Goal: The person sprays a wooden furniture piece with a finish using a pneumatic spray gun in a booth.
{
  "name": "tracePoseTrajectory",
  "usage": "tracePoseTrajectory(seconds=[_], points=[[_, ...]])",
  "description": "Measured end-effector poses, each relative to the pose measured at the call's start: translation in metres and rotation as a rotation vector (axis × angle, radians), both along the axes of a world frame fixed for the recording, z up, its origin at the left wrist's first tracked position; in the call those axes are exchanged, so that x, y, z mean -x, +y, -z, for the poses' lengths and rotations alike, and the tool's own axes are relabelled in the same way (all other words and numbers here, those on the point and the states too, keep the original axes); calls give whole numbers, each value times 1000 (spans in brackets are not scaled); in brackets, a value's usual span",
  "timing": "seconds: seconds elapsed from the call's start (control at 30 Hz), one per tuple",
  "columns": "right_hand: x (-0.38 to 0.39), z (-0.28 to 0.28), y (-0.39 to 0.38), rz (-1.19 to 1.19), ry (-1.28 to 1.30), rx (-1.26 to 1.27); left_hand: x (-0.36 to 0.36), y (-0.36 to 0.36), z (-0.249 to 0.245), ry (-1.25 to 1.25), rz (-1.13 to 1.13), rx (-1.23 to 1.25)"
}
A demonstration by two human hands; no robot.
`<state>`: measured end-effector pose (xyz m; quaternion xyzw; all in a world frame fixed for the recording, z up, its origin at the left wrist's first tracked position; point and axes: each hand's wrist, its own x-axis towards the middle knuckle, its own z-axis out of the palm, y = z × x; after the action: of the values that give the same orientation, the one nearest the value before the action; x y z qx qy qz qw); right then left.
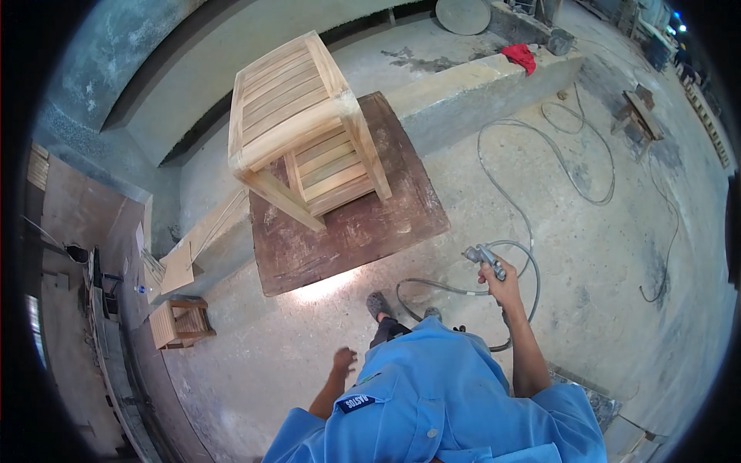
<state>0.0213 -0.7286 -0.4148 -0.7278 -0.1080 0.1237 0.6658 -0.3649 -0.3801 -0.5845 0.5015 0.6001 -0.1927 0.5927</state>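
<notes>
My right hand [500, 282] is closed round a grey spray gun [486, 261], whose nozzle points up and to the left. A grey hose runs near the gun and loops on the floor. My left hand [344, 359] hangs low beside my body, holding nothing, its fingers partly spread. Ahead of me a slatted wooden table [289, 96] with a lower shelf stands on a brown board [340, 247]. Neither hand touches the table.
A small wooden stool [181, 324] stands at the left. A low concrete ledge [463, 96] runs behind the board, with a red cloth [521, 57] on it. Hose [540, 139] loops cover the floor at the right, near a small wooden stand [639, 117].
</notes>
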Motion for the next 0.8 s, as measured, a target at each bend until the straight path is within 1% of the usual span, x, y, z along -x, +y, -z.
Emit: tracePoseTrajectory(seconds=[0.07,0.1,0.17,0.2,0.23,0.3,0.37,0.43,0.47,0.53,0.57,0.63,0.67,0.73,0.8], points=[[-2,5,1,-19,43,57,26,-8,15,195,1425,-478],[-5,3,4,-23,41,56,33,-15,12,195,1421,-480],[-15,-10,14,-48,63,84,41,-29,1,153,1315,-556],[-20,-20,20,-58,56,82,42,-25,10,175,1371,-519],[-25,-36,24,-71,62,65,36,-26,7,174,1357,-525],[-36,-71,30,-104,63,46,16,-24,1,101,640,-341],[-42,-116,35,-16,-186,-67,-4,-20,-9,22,-84,-145],[-43,-167,40,7,-276,-269,-33,-14,-31,-79,-110,-214],[-40,-186,43,-10,-274,-274,-43,-12,-36,-130,-123,-236],[-35,-211,50,-64,-336,-468,-57,-6,-39,-189,-146,-257],[-33,-213,54,-76,-341,-469,-63,-3,-39,-204,-116,-225],[-27,-214,59,-239,-492,-292,-68,-4,-38,-229,-98,-191],[-26,-206,65,-310,-508,-292,-68,-7,-38,-207,-90,-193],[-21,-193,77,-362,-530,-259,-59,-14,-35,-182,-90,-192],[-17,-193,87,-426,-558,-205,-44,-23,-32,-147,-131,-222]])
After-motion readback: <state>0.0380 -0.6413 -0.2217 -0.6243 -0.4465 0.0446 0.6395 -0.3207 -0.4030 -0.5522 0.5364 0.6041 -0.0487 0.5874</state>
